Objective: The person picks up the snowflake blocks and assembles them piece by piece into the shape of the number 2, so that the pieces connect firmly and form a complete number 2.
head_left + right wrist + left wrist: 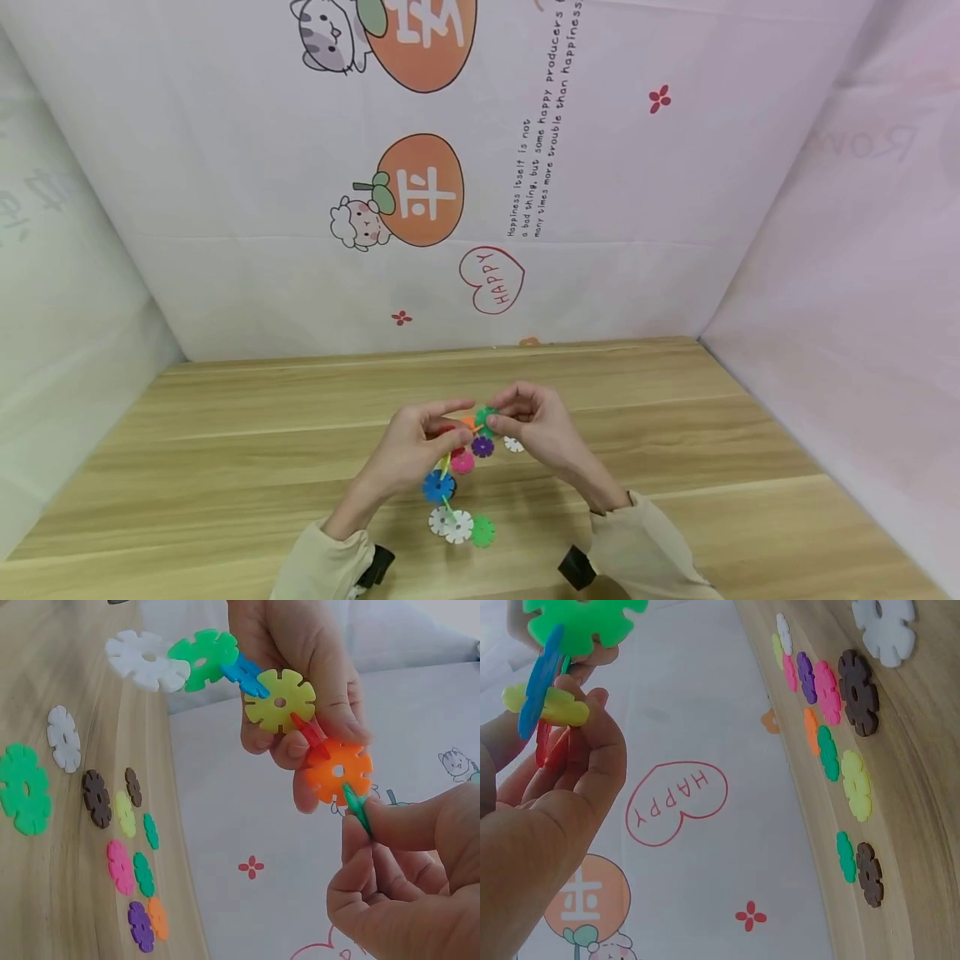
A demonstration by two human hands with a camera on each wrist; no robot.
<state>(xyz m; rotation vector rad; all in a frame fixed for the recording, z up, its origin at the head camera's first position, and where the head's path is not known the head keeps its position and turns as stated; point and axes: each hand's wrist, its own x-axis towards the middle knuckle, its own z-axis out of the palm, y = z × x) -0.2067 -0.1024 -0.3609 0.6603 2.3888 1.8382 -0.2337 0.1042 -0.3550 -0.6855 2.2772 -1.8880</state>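
A chain of notched plastic snowflake discs hangs from my left hand. In the right wrist view it runs from a white disc through a green disc, a blue disc, a yellow disc and a red disc to an orange disc. My left thumb and fingers pinch the chain at the orange disc. My right hand pinches a darker green disc between thumb and finger, its edge meeting the orange disc's lower part. How deep the slots engage is unclear.
Loose discs lie on the wooden table below the hands: a purple disc, a pink disc, a white disc, a bright green disc and several others. A printed white cloth stands behind the table.
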